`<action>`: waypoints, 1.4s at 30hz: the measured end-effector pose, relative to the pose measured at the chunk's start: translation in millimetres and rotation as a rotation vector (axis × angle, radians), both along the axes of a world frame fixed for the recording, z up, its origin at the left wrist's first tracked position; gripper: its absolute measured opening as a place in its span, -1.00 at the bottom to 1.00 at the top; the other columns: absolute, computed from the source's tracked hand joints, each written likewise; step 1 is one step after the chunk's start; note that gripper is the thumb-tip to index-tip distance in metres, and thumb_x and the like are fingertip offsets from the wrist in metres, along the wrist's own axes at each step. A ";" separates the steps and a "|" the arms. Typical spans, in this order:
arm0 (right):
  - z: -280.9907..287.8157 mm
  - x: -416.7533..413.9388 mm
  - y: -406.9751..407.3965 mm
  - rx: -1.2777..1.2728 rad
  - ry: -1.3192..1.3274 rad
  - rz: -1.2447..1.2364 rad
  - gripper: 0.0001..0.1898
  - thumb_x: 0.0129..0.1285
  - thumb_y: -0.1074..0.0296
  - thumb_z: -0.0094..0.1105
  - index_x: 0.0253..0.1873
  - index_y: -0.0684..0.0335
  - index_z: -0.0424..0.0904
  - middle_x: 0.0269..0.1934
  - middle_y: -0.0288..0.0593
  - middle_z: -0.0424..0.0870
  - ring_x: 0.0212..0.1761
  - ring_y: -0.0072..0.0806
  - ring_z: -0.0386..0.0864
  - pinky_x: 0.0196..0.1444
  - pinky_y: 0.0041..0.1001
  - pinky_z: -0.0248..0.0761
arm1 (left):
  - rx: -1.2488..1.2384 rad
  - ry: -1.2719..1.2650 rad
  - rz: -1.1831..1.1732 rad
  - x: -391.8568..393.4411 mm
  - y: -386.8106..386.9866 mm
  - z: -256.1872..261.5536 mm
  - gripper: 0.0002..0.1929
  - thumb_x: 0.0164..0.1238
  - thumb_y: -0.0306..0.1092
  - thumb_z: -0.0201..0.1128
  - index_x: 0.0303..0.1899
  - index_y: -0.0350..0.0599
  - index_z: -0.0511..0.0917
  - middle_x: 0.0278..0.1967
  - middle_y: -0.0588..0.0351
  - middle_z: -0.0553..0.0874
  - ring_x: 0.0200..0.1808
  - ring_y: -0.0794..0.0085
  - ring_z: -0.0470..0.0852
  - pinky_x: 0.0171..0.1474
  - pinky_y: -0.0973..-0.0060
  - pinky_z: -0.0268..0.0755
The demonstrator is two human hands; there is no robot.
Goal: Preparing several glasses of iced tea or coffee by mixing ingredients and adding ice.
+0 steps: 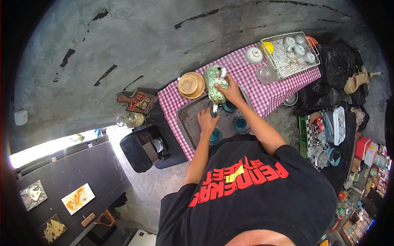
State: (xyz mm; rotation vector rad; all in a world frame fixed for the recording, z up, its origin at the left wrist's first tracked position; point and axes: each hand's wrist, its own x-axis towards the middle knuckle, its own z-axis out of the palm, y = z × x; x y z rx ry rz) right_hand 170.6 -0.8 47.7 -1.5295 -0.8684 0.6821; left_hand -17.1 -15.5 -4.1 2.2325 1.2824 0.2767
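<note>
A green and white marbled teapot, seemingly enamel, is tilted over a grey tray with its white spout pointing toward me. My right hand grips its handle side, thumb reaching onto the lid. Just below the spout, my left hand is closed around a clear glass, mostly hidden by the fingers. Three more glasses with blue showing in them stand on the tray: one glass nearest me, another glass to the right, and a glass partly under my right wrist.
A red-checked cloth covers the table against the grey wall. Round wooden pieces sit left of the teapot. Rightward are a white bowl, a clear glass vessel and a wire basket with several cups. A black bin-like container stands left.
</note>
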 end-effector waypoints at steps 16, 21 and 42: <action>-8.3 18.4 40.6 -0.077 0.041 0.001 -0.40 0.15 0.13 0.51 0.14 0.38 0.46 0.01 -0.09 0.67 0.13 -0.33 0.58 0.23 -0.34 0.40 | 0.078 -0.038 0.056 -2.4 -1.3 1.1 -0.51 0.08 -0.14 0.49 0.03 -0.17 0.63 -0.12 -0.11 0.71 0.03 0.10 0.61 0.20 0.21 0.30; -10.7 32.6 59.1 -0.135 0.076 -0.021 -0.40 0.15 0.11 0.50 0.12 0.42 0.47 -0.03 -0.07 0.69 0.05 -0.36 0.61 0.17 -0.36 0.44 | 0.005 -0.028 0.052 0.5 -0.4 6.2 -0.50 0.06 -0.17 0.48 0.02 -0.23 0.62 -0.09 -0.11 0.71 0.07 0.11 0.58 0.25 0.21 0.27; -43.9 91.6 120.8 -0.497 0.082 0.039 -0.15 0.10 -0.19 0.43 0.15 0.60 0.48 -0.03 0.12 0.69 0.00 -0.28 0.67 0.06 -0.41 0.51 | 0.014 -0.024 0.058 1.7 1.5 12.7 -0.48 0.08 -0.13 0.48 0.07 -0.15 0.61 -0.05 -0.08 0.70 0.07 0.09 0.60 0.26 0.19 0.27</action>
